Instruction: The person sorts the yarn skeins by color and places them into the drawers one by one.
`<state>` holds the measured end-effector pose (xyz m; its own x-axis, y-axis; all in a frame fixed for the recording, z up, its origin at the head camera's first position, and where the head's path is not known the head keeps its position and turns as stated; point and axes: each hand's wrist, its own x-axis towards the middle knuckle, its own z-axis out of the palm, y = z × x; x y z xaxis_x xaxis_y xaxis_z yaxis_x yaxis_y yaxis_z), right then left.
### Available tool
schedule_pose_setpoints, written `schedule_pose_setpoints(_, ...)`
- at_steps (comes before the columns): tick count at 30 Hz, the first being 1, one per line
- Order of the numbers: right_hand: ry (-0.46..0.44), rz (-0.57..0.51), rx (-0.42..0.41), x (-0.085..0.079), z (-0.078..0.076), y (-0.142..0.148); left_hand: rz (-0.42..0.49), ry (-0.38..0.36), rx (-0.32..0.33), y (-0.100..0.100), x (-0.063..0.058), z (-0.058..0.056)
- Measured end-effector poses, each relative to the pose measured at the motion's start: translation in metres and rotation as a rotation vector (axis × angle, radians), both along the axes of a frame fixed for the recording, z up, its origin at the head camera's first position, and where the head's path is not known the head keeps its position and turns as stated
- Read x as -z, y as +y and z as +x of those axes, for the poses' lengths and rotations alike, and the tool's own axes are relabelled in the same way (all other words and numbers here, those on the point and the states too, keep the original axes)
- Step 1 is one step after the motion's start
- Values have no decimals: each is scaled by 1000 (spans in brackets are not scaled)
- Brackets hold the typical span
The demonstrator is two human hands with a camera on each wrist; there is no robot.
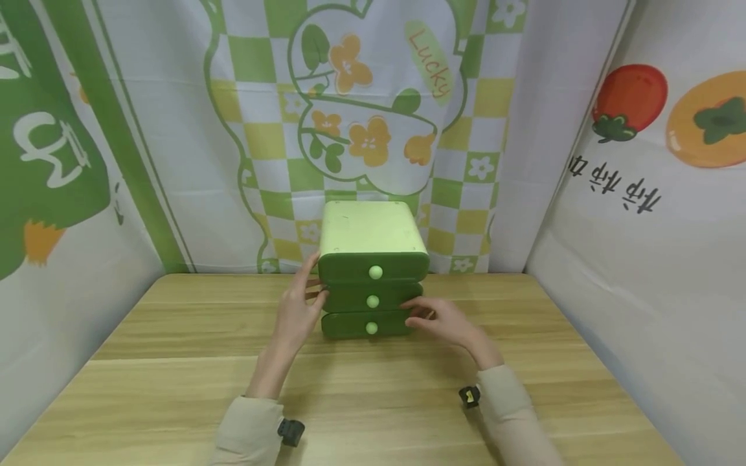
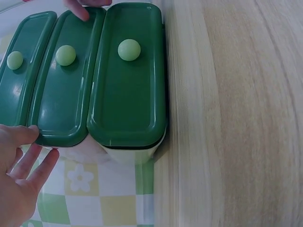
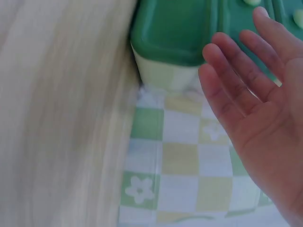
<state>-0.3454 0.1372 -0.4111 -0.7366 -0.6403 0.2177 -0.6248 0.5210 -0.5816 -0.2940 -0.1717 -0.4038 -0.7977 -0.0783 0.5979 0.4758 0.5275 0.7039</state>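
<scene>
A small three-drawer storage box stands upright on the table, with a pale green top [image 1: 373,228] and dark green fronts. The top drawer [image 1: 348,268], the middle drawer [image 1: 348,298] and the bottom drawer [image 1: 346,326] each bear a round pale green knob. My left hand [image 1: 297,312] is at the box's left side, its thumb by the left end of the middle drawer in the left wrist view. At the right end of the middle and bottom drawers is my right hand [image 1: 447,322], its fingers loosely extended. Neither hand grips a knob.
The wooden table [image 1: 175,388] extends around the box. Behind it hangs a checked green and yellow cloth [image 1: 454,220], close to the box's back. Printed white cloth walls [image 1: 658,272] stand at both sides. Dark wrist devices [image 1: 291,432] sit at both cuffs.
</scene>
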Motion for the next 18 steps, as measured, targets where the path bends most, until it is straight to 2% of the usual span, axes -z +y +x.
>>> schedule_pose_setpoints(8, 6, 0, 45, -6, 0, 24, -5, 15, 24, 5, 1, 0)
schedule_pose_setpoints(15, 19, -4, 174, -8, -1, 30, -14, 28, 23, 5, 3, -3)
schedule_pose_setpoints(18, 24, 2, 205, -8, -3, 32, -25, 22, 20, 4, 2, -2)
